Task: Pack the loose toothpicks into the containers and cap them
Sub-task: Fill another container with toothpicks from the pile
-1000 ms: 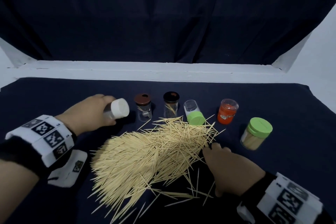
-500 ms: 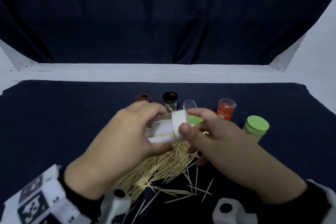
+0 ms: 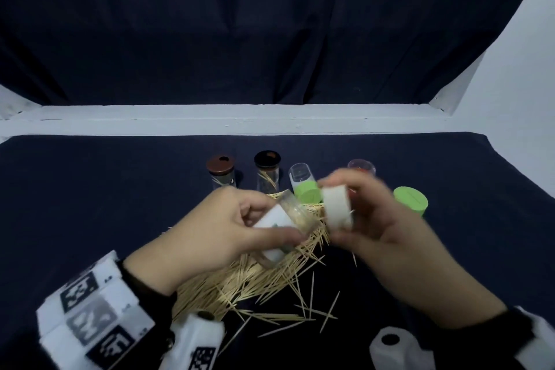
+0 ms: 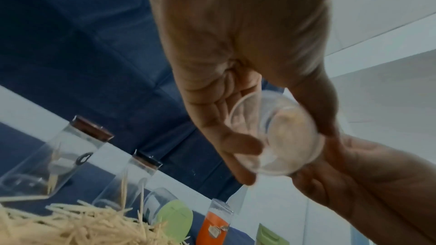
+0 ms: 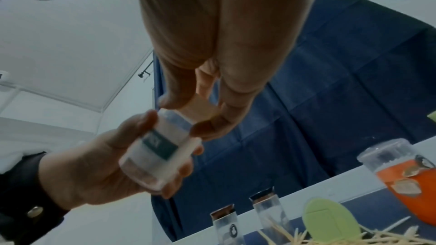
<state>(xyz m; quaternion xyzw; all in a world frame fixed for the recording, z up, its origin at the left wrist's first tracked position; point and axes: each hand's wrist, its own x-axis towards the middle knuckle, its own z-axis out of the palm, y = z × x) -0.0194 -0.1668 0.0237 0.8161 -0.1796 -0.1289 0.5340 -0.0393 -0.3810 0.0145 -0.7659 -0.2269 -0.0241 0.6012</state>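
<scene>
Left hand (image 3: 222, 237) gripping jar (image 3: 288, 219), tilted above toothpicks (image 3: 255, 276) on worktop (image 3: 90, 189); right hand (image 3: 390, 237) pinching white cap (image 3: 338, 207), just clear of mouth. Uncapping step, probably. Next: cap aside, toothpicks gathered and fed in.

A dark navy cloth (image 3: 90, 204) covers the bench. Along its far edge, toward 12 o'clock, runs a white ledge (image 3: 228, 119). Behind the ledge hangs a creased dark blue curtain (image 3: 240, 24). A white wall (image 3: 516, 75) rises at 2 o'clock. In the right wrist view, a white ceiling (image 5: 59, 53) shows at 10 o'clock.
</scene>
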